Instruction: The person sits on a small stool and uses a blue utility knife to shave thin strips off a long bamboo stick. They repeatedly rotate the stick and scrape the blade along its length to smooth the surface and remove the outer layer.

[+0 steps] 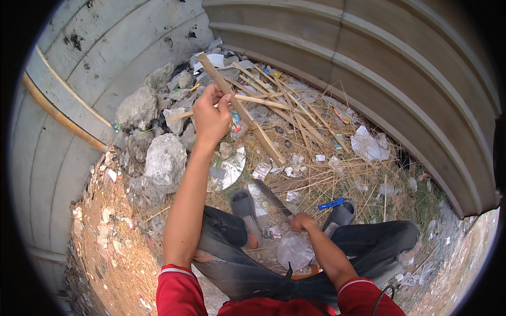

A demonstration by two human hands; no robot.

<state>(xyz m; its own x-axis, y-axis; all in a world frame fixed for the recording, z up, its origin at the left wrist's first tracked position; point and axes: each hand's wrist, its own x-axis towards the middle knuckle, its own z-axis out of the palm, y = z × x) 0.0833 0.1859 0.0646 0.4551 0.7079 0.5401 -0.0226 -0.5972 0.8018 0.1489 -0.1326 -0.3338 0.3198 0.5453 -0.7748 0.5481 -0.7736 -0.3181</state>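
My left hand (212, 113) is raised ahead of me, its fingers closed round a flat split-bamboo slat (256, 130). The slat slants from the upper left down to the lower right, toward the ground. Low between my knees, my right hand (304, 221) grips a knife with a long dark blade (272, 195); its handle is hidden in the fist. The blade points forward and left, apart from the slat. Beyond the slat lies a loose pile of thin bamboo strips (303, 117).
Grey rocks (166, 158) are heaped at the left. A brown corrugated metal sheet (369, 58) bounds the right, a grey wall (126, 47) the left. A blue-handled tool (331, 204) lies by my right sandal (343, 211). A clear plastic bag (295, 250) sits between my legs. Paper scraps litter the dry grass.
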